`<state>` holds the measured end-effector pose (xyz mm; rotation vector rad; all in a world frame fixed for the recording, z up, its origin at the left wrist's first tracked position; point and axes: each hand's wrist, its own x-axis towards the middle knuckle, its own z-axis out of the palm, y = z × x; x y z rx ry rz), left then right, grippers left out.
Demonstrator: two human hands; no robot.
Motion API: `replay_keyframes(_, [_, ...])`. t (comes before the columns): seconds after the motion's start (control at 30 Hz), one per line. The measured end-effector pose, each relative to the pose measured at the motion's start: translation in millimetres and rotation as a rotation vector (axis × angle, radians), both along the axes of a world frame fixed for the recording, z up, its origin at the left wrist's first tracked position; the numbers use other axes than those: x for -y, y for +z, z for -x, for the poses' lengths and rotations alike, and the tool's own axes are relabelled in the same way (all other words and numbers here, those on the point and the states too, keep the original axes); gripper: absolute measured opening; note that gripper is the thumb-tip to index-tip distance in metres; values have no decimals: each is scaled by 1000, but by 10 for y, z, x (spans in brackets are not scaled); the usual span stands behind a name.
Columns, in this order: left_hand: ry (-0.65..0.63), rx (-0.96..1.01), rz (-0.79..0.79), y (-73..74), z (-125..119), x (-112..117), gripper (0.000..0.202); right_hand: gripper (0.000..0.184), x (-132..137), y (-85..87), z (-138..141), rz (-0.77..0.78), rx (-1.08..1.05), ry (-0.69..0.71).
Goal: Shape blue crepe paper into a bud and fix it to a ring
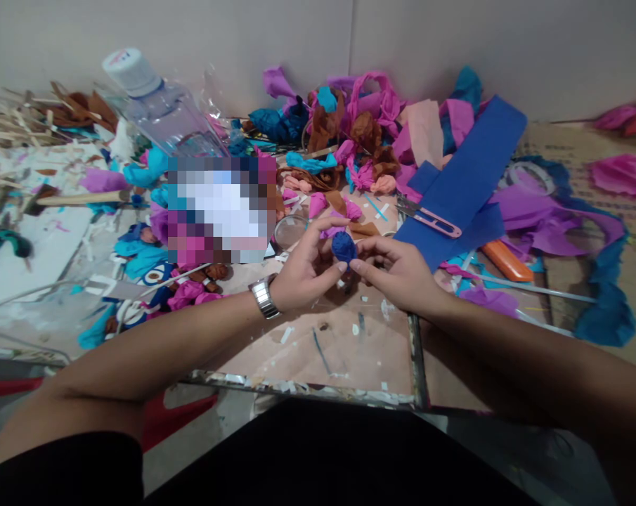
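A small round ball of crumpled dark blue crepe paper (344,247) is held between my two hands above the table. The thumb and fingers of my left hand (308,270) curl around its left side, with a metal watch on that wrist. From the right, my right hand (399,270) pinches the lower edge of the ball. Just beyond my right hand, a pink craft knife (436,219) lies across a wide strip of blue crepe paper (470,169). An orange-handled tool (507,261) lies near my right forearm, partly covered by paper.
A clear plastic bottle (170,112) with a white cap leans at the back left. Behind my hands spreads a heap of pink, brown and blue paper pieces (367,130). Sticks (83,198) and a green-handled tool (4,246) lie at left. A pixelated patch hides something near the middle.
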<state>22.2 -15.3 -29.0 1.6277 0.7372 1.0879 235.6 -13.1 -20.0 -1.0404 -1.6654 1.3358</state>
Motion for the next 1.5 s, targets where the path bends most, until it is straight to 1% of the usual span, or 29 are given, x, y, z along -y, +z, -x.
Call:
replay_keyframes(0.13, [4, -20, 4, -7, -14, 7, 58, 19, 6, 20, -2, -12, 21, -72])
replay_keyframes(0.27, [37, -73, -16, -26, -13, 25, 54, 14, 18, 36, 9, -35, 50, -99])
replay_keyframes(0.4, [102, -152, -42, -45, 2, 33, 52, 15, 29, 40, 14, -53, 68, -124])
replay_keyframes(0.47, [114, -166, -39, -45, 2, 35, 52, 18, 34, 34, 9, -65, 69, -132])
replay_keyframes(0.6, [91, -143, -5, -27, -17, 40, 47, 17, 41, 22, -6, -111, 88, -138])
replay_keyframes(0.67, [98, -128, 3, -22, -27, 42, 43, 15, 41, 21, -8, -126, 104, -129])
replay_keyframes(0.73, [113, -117, 2, -23, -32, 41, 41, 17, 36, 22, -6, -119, 108, -124])
replay_keyframes(0.83, [126, -103, -9, -26, -27, 39, 42, 21, 22, 21, -2, -89, 102, -114])
replay_keyframes(0.97, [133, -98, -12, -28, -15, 37, 41, 17, 6, 15, -13, -104, 79, -106])
replay_keyframes(1.17, [77, -65, 47, -38, -17, 35, 44, 18, 14, 7, -28, -122, 116, -145])
replay_keyframes(1.27, [58, -49, 72, -45, -22, 35, 45, 15, 33, 10, -24, -189, 154, -176])
replay_keyframes(1.4, [26, -29, 84, -64, -25, 39, 48, 10, 54, 15, -27, -353, 196, -192])
replay_keyframes(1.5, [3, -3, 123, -77, -22, 44, 49, 8, 49, 11, -34, -442, 214, -182])
